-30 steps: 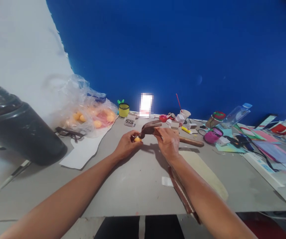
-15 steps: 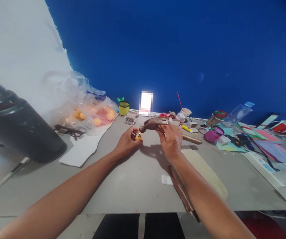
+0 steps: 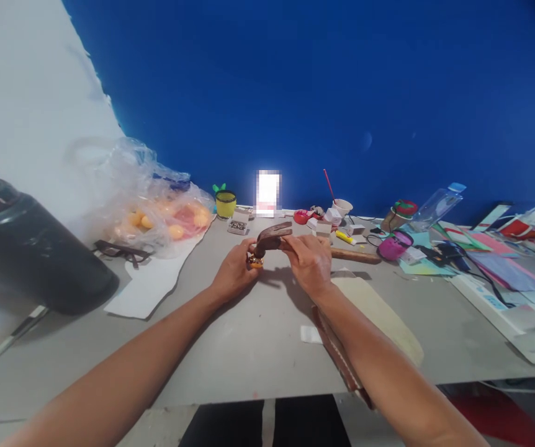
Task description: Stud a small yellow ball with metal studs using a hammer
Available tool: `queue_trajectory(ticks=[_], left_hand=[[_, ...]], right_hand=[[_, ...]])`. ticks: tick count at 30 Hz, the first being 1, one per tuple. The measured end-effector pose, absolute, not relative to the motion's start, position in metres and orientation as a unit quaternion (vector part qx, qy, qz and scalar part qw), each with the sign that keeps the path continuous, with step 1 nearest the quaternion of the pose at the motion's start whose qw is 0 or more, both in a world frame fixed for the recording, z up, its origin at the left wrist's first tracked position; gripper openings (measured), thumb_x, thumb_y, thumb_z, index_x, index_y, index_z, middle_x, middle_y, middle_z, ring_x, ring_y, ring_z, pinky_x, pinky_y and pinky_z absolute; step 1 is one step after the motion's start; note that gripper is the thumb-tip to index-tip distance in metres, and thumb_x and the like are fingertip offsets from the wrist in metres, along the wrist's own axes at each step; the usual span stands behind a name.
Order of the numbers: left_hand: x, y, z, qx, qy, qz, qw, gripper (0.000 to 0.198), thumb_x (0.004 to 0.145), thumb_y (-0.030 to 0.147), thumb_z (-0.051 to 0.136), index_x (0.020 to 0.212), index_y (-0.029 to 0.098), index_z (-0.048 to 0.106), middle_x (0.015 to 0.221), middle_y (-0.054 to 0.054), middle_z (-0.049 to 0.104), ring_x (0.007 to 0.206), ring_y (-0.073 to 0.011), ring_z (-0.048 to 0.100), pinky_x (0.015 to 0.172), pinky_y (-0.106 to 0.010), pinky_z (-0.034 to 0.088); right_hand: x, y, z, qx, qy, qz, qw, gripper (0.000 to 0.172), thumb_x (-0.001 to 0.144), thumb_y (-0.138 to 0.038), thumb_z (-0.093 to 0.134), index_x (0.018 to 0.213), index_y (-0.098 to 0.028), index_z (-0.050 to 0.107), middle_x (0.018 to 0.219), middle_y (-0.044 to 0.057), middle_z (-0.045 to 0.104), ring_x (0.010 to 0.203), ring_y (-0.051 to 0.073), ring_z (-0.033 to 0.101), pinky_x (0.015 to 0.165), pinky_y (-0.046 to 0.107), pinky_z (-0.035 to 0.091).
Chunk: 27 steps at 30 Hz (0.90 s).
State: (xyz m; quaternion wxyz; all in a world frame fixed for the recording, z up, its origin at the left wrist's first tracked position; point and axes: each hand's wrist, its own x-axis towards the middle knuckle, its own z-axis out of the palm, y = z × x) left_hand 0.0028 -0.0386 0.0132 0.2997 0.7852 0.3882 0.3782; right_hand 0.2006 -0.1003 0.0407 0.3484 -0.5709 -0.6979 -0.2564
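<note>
- While the left hand (image 3: 234,274) pinched it between thumb and fingers, the small yellow ball (image 3: 255,263) sat low over the middle of the desk (image 3: 249,351). I could not tell if it touched the desk.
- It looked light, smooth and round, so it would likely roll or slip away if the pinch let go.
- It also looked thin and easy to dent, so a soft hold on its two sides seemed best, with the fingers away from the top.
- The hammer (image 3: 270,237) had its dark metal head right over the ball, touching it or almost touching it.
- The right hand (image 3: 309,266) was closed around the hammer close to the head, and the wooden handle stuck out past it to the right.
- That hammer looked heavy and hard, and a hold near the head likely kept it easy to steer.
- A cream sheet (image 3: 382,310) lay just beside the right arm.
- A white paper (image 3: 149,287) and a pair of glasses (image 3: 119,251) lay to the left.
- Farther left were a clear bag of orange balls (image 3: 158,214) and a big black tub (image 3: 30,248).
- At the back stood a yellow cup (image 3: 225,203), a pink bowl (image 3: 392,246) and a clear bottle (image 3: 436,207).
</note>
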Motion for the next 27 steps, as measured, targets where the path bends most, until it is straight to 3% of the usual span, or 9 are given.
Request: queue_trajectory(ticks=[5, 9, 17, 22, 27], left_hand=[[0.0022, -0.0383, 0.0148, 0.782, 0.393, 0.379, 0.301, 0.053, 0.073, 0.020, 0.065, 0.125, 0.022, 0.057, 0.096, -0.001, 0.065, 0.086, -0.0197, 0.061, 0.081, -0.034, 0.049], [0.0012, -0.0397, 0.0165, 0.768, 0.415, 0.364, 0.325, 0.061, 0.074, 0.026, 0.070, 0.133, 0.021, 0.053, 0.091, 0.001, 0.067, 0.081, -0.0193, 0.063, 0.081, -0.035, 0.050], [0.0006, -0.0402, 0.0187, 0.748, 0.433, 0.357, 0.354, 0.064, 0.076, 0.032, 0.071, 0.135, 0.022, 0.050, 0.093, 0.000, 0.072, 0.085, -0.0204, 0.066, 0.088, -0.037, 0.049], [0.0003, -0.0388, 0.0173, 0.739, 0.441, 0.357, 0.364, 0.064, 0.077, 0.035, 0.072, 0.136, 0.021, 0.050, 0.093, -0.001, 0.072, 0.085, -0.0206, 0.066, 0.087, -0.037, 0.048], [0.0006, -0.0375, 0.0140, 0.761, 0.430, 0.363, 0.323, 0.065, 0.073, 0.027, 0.072, 0.135, 0.022, 0.051, 0.094, -0.001, 0.069, 0.086, -0.0205, 0.065, 0.086, -0.036, 0.049]], right_hand=[[0.2002, -0.1012, 0.0414, -0.570, -0.686, -0.276, 0.358, 0.020, 0.104, -0.032, 0.058, 0.094, -0.022, 0.072, 0.086, 0.005, 0.072, 0.086, 0.021, 0.060, 0.085, 0.036, 0.032], [0.2016, -0.1003, 0.0411, -0.558, -0.698, -0.279, 0.352, 0.014, 0.104, -0.030, 0.059, 0.105, -0.024, 0.073, 0.086, 0.004, 0.074, 0.085, 0.020, 0.061, 0.084, 0.036, 0.032], [0.2051, -0.0999, 0.0406, -0.580, -0.696, -0.257, 0.336, 0.020, 0.104, -0.031, 0.058, 0.115, -0.024, 0.072, 0.091, 0.006, 0.073, 0.091, 0.022, 0.061, 0.086, 0.036, 0.032], [0.2041, -0.1008, 0.0419, -0.595, -0.684, -0.248, 0.341, 0.022, 0.105, -0.034, 0.055, 0.111, -0.024, 0.074, 0.094, 0.007, 0.073, 0.094, 0.022, 0.061, 0.088, 0.036, 0.032], [0.2020, -0.1004, 0.0404, -0.603, -0.696, -0.225, 0.318, 0.023, 0.104, -0.030, 0.057, 0.120, -0.026, 0.072, 0.091, 0.006, 0.073, 0.092, 0.022, 0.061, 0.085, 0.036, 0.031]])
